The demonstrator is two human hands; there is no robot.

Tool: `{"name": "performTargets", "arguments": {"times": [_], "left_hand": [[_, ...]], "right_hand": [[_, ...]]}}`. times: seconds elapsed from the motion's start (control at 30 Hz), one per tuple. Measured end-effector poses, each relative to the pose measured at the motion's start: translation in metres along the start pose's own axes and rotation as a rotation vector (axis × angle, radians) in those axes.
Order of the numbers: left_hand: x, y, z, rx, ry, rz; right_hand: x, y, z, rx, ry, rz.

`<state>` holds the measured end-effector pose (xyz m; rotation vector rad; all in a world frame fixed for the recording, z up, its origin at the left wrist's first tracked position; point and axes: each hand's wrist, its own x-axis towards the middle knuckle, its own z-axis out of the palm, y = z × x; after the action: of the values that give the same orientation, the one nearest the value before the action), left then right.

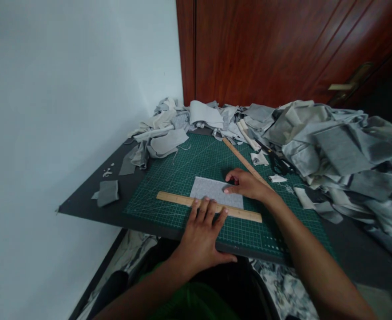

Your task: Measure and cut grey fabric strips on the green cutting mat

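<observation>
A grey piece of fabric lies flat on the green cutting mat. Across its near edge runs a wooden ruler. My left hand rests with spread fingertips on the ruler, its thumb out by the table's front edge. Over the right part of the fabric is my right hand, fingers curled, with thumb and forefinger apart and nothing visible between them. Its thumb tip is at the fabric; whether it presses on it is hard to tell.
A second wooden ruler lies slanted behind my right hand. Black-handled scissors sit beside a large heap of fabric scraps at the right. More scraps line the back. A small grey fabric square is on the dark table.
</observation>
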<state>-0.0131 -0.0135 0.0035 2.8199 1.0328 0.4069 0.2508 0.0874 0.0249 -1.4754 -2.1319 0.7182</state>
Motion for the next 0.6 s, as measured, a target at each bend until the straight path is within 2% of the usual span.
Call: {"name": "performTargets", "arguments": {"times": [0.6], "left_hand": [[-0.004, -0.0002, -0.0031, -0.045, 0.01, 0.018]], "right_hand": [[0.0004, 0.0053, 0.0042, -0.014, 0.003, 0.012]]}}
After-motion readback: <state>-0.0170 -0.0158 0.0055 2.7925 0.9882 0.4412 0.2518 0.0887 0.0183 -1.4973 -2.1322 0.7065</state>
